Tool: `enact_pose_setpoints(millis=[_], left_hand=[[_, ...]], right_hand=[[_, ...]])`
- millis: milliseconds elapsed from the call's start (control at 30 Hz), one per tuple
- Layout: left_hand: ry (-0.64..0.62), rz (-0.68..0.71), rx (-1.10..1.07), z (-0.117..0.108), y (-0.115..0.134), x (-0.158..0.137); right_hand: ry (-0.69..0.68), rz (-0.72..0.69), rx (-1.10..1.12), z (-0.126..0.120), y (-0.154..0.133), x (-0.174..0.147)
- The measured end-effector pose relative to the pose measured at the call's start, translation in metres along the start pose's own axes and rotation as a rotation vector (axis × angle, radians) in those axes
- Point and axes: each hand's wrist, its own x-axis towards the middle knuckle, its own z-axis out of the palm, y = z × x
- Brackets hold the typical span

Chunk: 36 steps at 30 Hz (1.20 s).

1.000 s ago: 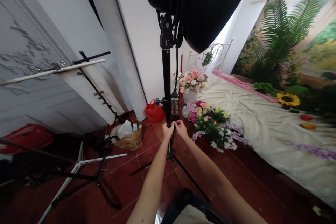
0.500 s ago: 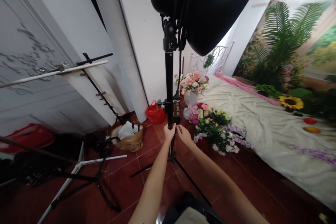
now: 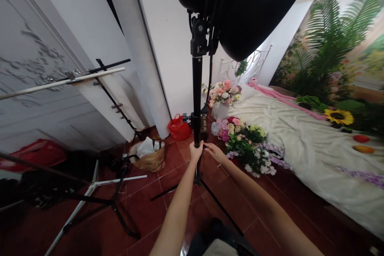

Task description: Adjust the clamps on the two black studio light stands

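Observation:
A black light stand (image 3: 197,88) rises in front of me, its pole carrying a large black studio lamp (image 3: 240,8) at the top. My left hand (image 3: 196,153) is wrapped round the pole below the upper collar. Just right of it, my right hand (image 3: 215,153) has thumb and fingertips closed on a small dark knob (image 3: 205,147) at the pole's side. Higher up, another knob (image 3: 186,118) sticks out to the left of the collar. A black cable (image 3: 211,72) hangs down from the lamp beside the pole.
Artificial flowers (image 3: 240,136) lie at the right near a bed with a cream cover (image 3: 300,144). A red bag (image 3: 179,127) and a woven basket (image 3: 153,160) stand behind on the tiled floor. Other stands, including a white-legged one (image 3: 96,184), crowd the left.
My right hand's fingers have turned and lifted slightly, reaching out flatter toward the knob. My left hand keeps its grip on the pole. The whole view has shifted slightly.

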Motion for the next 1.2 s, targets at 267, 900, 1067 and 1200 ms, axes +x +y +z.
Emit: enact_pose_setpoints(millis=[267, 900, 1067, 1200], left_hand=[[-0.024, 0.010, 0.012, 0.002, -0.002, 0.002], [-0.013, -0.047, -0.005, 0.006, 0.002, 0.002], [-0.009, -0.032, -0.005, 0.005, 0.004, 0.000], [0.000, -0.049, 0.001, 0.003, 0.004, -0.001]], right_hand=[[0.071, 0.070, 0.172, 0.008, 0.030, 0.009], [0.428, 0.236, 0.379, 0.044, 0.004, 0.017], [0.348, 0.166, 0.177, 0.041, 0.006, 0.019], [0.304, 0.210, -0.117, 0.041, 0.007, 0.022]])
